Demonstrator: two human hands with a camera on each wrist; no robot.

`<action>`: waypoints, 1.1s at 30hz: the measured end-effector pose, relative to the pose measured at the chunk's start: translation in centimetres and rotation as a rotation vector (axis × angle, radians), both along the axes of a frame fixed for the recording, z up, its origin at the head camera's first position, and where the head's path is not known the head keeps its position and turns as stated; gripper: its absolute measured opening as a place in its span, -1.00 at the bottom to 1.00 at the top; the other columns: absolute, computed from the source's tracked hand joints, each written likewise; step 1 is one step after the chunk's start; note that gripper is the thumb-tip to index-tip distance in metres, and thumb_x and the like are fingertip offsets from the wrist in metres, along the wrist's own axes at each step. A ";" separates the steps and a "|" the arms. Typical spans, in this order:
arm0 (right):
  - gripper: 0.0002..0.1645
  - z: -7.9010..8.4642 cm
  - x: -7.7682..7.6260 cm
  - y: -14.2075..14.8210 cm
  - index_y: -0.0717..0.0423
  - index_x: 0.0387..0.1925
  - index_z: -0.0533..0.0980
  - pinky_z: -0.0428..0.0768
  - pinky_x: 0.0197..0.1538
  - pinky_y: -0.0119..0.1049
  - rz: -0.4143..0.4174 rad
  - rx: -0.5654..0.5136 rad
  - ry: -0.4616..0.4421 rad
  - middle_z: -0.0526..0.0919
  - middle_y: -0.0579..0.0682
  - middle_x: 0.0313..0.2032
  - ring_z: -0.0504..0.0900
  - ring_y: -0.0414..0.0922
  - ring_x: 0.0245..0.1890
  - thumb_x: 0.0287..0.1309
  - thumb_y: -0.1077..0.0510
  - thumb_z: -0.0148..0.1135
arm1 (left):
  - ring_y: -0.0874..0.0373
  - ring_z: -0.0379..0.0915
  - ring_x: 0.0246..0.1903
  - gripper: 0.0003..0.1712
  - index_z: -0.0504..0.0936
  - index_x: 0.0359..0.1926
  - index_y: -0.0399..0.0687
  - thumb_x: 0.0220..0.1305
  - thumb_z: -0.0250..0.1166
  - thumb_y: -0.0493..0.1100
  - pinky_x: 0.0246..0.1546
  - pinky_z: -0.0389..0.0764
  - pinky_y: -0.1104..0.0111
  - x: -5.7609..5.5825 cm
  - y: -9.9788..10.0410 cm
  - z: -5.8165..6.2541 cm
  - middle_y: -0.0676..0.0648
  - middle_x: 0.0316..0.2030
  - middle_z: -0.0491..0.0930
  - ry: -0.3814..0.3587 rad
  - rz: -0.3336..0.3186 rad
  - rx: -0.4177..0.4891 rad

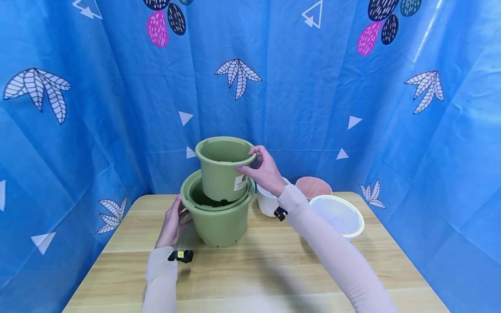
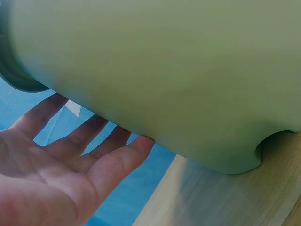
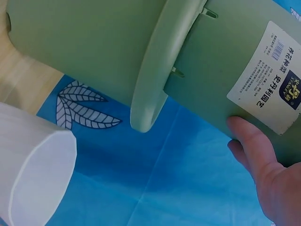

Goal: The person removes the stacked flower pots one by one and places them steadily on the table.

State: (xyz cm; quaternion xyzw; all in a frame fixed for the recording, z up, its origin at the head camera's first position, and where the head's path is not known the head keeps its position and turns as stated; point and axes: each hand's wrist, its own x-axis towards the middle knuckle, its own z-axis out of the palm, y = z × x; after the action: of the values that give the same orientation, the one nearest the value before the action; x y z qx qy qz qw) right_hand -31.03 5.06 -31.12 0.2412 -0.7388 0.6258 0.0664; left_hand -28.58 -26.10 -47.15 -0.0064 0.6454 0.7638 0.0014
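Three green plastic flowerpots are stacked at the back middle. The top pot [image 1: 213, 180], with a white label [image 3: 275, 77], sits raised and partly inside the others. My right hand [image 1: 266, 169] grips its rim from the right; fingers are at the rim and the thumb is on the outside. Beneath it, the inner pot [image 1: 193, 196] nests in the large outer pot [image 1: 219, 228], which stands upright on the table. Against the left side of that outer pot, my left hand [image 1: 172, 221] rests with fairly straight fingers [image 2: 124, 150] touching its wall below the rim.
On the wooden table [image 1: 235, 278], a white pot [image 1: 268, 205] stands just right of the stack. Farther right are a pinkish pot [image 1: 313, 187] and a wide white pot [image 1: 338, 215], partly behind my right forearm. A blue patterned curtain [image 1: 293, 87] surrounds the table's back and sides.
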 end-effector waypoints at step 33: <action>-0.24 -0.2 1.1 4.7 0.28 0.23 0.21 0.66 0.25 -0.07 -0.093 0.029 0.023 0.56 0.37 0.20 0.61 0.15 0.26 0.20 0.15 0.48 | -0.20 0.05 0.59 -0.09 0.02 0.65 0.05 0.55 -0.18 0.44 0.54 0.20 -0.24 -0.2 -0.2 -0.1 -0.22 0.62 0.07 0.002 -0.005 0.009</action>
State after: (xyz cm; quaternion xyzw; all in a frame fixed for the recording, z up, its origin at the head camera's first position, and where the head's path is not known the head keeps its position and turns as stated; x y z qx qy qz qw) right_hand -29.95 9.77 -31.29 0.2146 -0.7574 0.6084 0.1005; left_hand -28.83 -26.34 -47.30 -0.0041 0.6421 0.7666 0.0025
